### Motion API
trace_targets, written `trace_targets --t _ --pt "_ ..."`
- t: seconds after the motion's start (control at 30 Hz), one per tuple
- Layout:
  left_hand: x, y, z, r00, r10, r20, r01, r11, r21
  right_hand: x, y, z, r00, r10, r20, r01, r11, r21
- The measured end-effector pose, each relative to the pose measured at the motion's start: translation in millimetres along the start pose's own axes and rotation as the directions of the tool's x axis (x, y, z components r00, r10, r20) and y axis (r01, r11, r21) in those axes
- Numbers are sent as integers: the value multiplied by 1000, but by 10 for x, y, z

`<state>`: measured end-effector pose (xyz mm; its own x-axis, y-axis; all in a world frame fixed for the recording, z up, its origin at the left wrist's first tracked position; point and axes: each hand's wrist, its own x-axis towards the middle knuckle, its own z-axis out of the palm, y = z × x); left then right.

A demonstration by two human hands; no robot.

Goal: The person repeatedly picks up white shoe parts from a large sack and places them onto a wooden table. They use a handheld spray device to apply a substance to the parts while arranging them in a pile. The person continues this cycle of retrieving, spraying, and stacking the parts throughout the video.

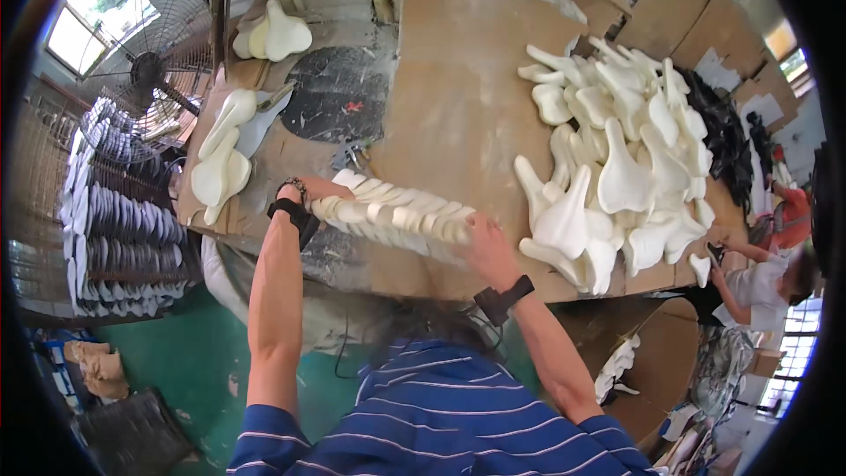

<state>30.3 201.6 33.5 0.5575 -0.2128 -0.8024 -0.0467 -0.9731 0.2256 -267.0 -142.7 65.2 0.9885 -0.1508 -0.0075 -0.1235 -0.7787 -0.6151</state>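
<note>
A long row of cream-white, bicycle-saddle-shaped foam pads (397, 214) lies on its side near the table's front edge, the pads packed face to face. At its left end my left hand (324, 189) is closed against the pads, its fingers partly hidden. My right hand (491, 251) wraps the right end, slightly blurred. To the right rises a heap of loose pads of the same kind (626, 176). A few more pads (218, 174) lie at the table's left edge, and another small group (280, 33) sits at the back left.
Cardboard (467, 79) covers the table, with a dark round patch (330, 92) and small metal parts (352, 155) on it. At left stand a caged fan (148, 72) and a rack of grey pads (132, 220). A large cardboard bin (670, 344) and a co-worker (760, 300) are at right.
</note>
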Motion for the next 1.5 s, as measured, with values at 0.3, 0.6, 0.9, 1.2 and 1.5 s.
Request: trace_targets --t 0.3,0.6,0.9,1.2,1.5 --pt "-491 249 46 899 287 -332 -422 773 -473 180 -114 -135 990 -2 142 25 988 -156" --pt "-419 187 1008 452 -11 -892 -853 287 -436 549 -247 -40 981 -154 117 161 986 -52" --pt "-44 1334 724 160 -275 -948 -890 374 -259 497 -167 242 987 -114 -117 139 964 227" --pt "283 2809 -135 302 176 -937 -946 179 -272 671 -301 -13 850 243 -467 -99 945 312" --pt "779 3802 -667 464 473 -749 -881 152 -449 1238 -255 -51 677 448 -584 -373 893 252"
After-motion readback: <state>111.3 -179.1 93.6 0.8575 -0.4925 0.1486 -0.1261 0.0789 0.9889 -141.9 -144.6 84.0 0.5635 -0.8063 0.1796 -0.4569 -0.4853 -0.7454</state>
